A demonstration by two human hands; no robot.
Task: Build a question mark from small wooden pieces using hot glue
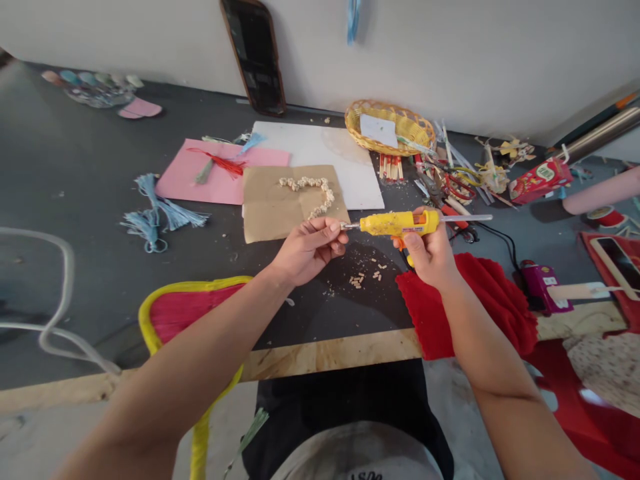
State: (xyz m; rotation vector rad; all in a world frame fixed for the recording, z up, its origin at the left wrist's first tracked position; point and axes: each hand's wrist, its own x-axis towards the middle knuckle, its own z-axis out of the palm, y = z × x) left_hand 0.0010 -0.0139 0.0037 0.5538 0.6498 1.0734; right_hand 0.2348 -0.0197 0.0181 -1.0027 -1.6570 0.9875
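My right hand is wrapped round a yellow hot glue gun, a clear glue stick poking out of its back end. The gun's metal nozzle points left and meets the fingertips of my left hand. Those fingers are closed in a pinch on a small pale piece, too small to make out well. Just beyond, a curved string of knobbly cream-coloured bits lies on a folded brown paper. Several short tan pieces are scattered below my hands.
A pink sheet, blue tassels and a white board lie on the dark table. Behind stand a wicker basket and a leaning phone. At right are a red cloth, the cord and a juice carton.
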